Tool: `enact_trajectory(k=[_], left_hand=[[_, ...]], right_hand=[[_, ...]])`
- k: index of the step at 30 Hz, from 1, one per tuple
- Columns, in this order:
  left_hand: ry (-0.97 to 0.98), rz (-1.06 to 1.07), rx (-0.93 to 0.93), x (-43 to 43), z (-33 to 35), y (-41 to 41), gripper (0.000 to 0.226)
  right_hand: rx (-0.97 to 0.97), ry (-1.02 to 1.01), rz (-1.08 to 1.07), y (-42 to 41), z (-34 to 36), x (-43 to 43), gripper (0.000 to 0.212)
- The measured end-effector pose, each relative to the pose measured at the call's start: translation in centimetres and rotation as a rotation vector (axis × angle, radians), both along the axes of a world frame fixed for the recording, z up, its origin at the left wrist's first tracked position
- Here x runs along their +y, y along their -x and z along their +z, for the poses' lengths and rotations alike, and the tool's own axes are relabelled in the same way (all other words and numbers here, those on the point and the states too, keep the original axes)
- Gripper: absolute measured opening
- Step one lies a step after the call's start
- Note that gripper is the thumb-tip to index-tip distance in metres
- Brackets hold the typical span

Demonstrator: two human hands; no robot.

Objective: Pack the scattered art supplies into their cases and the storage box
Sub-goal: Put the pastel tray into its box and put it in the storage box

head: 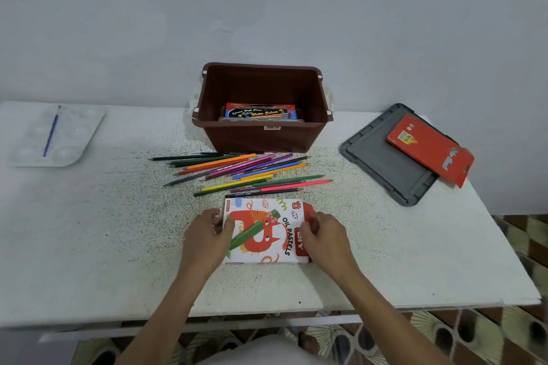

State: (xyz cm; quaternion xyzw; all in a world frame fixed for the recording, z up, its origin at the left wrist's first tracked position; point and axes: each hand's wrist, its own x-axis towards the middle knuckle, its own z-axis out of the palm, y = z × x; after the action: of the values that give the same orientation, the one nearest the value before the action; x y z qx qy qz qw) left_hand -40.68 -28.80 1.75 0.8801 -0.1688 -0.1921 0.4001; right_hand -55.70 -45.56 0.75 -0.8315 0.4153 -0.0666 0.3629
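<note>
Oil pastels box (264,241) ends hidden beneath left hand (204,235) and right hand (323,234)

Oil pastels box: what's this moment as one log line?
left hand: holds oil pastels box | right hand: grips its red flap | coloured pencils: loose | storage box: open

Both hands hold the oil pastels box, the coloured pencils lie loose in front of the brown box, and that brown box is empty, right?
Not empty: the head view shows a water colour pack inside the brown box. Otherwise yes: the left hand and right hand hold the oil pastels box, and the coloured pencils lie loose in front.
</note>
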Motion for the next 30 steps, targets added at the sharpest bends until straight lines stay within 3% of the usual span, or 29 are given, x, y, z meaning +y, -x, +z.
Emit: enact_trajectory(k=[1,8,16,19,22,25,30], left_hand=[[-0.025,-0.035,-0.002,0.1,0.1,0.1,0.008],[-0.117,-0.115,-0.030,0.4,-0.2,0.3,0.016],[0.016,-0.084,-0.072,0.1,2.3,0.0,0.005],[0.074,-0.060,-0.099,-0.8,4.4,-1.0,0.009],[0.098,-0.027,-0.143,-1.8,6.5,-2.2,0.029],[0.176,-0.022,-0.190,-2.9,8.6,-3.7,0.031],[0.266,-0.065,-0.255,-5.1,11.7,-7.1,0.025]], right_hand=[[-0.004,-0.006,0.006,0.0,-0.1,0.1,0.023],[-0.013,-0.020,0.026,0.0,-0.4,1.6,0.008],[-0.079,-0.103,-0.032,-0.7,3.6,0.8,0.018],[-0.148,-0.109,-0.076,-1.6,6.2,0.3,0.019],[-0.230,-0.110,-0.114,-2.5,8.7,-0.2,0.015],[-0.324,-0.108,-0.146,-3.8,10.7,-1.2,0.026],[-0.385,-0.105,-0.160,-7.0,13.7,-3.7,0.019]])
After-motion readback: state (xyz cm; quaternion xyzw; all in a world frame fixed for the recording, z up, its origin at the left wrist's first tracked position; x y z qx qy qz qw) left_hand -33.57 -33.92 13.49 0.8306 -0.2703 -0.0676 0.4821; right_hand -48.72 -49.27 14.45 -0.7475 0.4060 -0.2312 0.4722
